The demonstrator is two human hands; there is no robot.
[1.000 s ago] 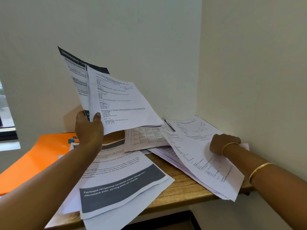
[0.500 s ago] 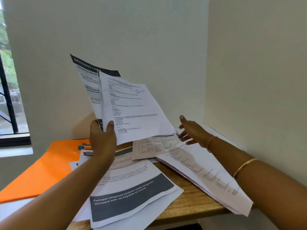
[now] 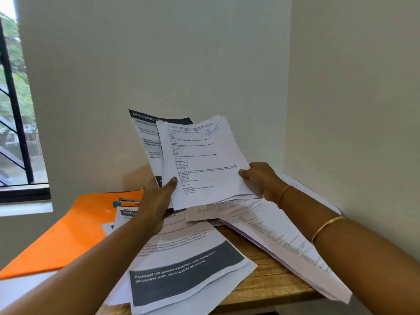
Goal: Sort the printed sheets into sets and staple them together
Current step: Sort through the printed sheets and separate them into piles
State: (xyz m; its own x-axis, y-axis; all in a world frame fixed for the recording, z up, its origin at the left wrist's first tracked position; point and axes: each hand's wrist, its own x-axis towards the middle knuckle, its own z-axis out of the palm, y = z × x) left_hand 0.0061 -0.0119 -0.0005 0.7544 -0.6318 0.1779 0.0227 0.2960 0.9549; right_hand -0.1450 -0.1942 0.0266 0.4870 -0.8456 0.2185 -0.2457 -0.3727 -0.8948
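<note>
I hold a small bundle of printed sheets upright above the table, a text page in front and a sheet headed "DRESSING" behind it. My left hand grips the bundle's lower left corner, thumb on the front page. My right hand pinches its lower right edge. More printed sheets lie on the wooden table: a pile with a dark grey banner in front, a long pile of text pages at the right, and a grid-printed sheet between them.
An orange folder lies at the left with a blue-capped object on it. White walls meet in a corner close behind and to the right. A barred window is at the far left. The front piles overhang the table's edge.
My right hand left the pile at the right, rose, and took hold of the bundle's lower right edge. The bundle now stands more upright.
</note>
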